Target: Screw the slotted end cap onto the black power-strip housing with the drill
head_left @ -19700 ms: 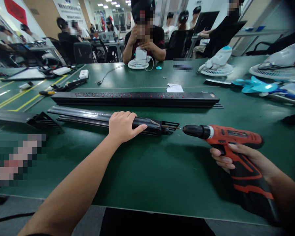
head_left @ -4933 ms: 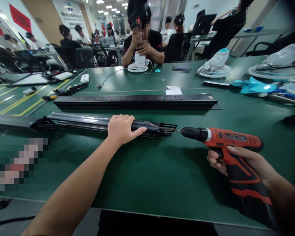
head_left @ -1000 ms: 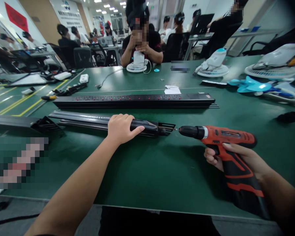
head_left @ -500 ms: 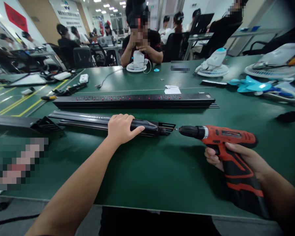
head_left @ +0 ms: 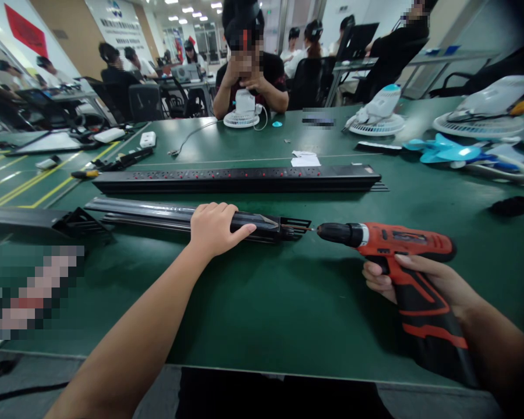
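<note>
A long black metal housing (head_left: 157,213) lies across the green table, its open end with slotted fins pointing right. My left hand (head_left: 213,230) is wrapped over it near that end, fingers over the far side and thumb along the top. In my right hand (head_left: 423,279) is a red and black cordless drill (head_left: 413,235), gripped by its handle with fingers around the trigger area. The drill lies level, its thin bit reaching left into the housing's finned end. Whether the bit's tip touches a screw is hidden.
Behind lies a black power strip (head_left: 240,180) with red marks. Another black housing (head_left: 21,218) is at the left. White fan parts (head_left: 378,122) and blue fan blades (head_left: 445,150) are at the far right. Across the table sits a person (head_left: 275,81) with a fan.
Almost nothing differs; the whole view has shifted very slightly. Both hands keep their holds on the housing and the drill.
</note>
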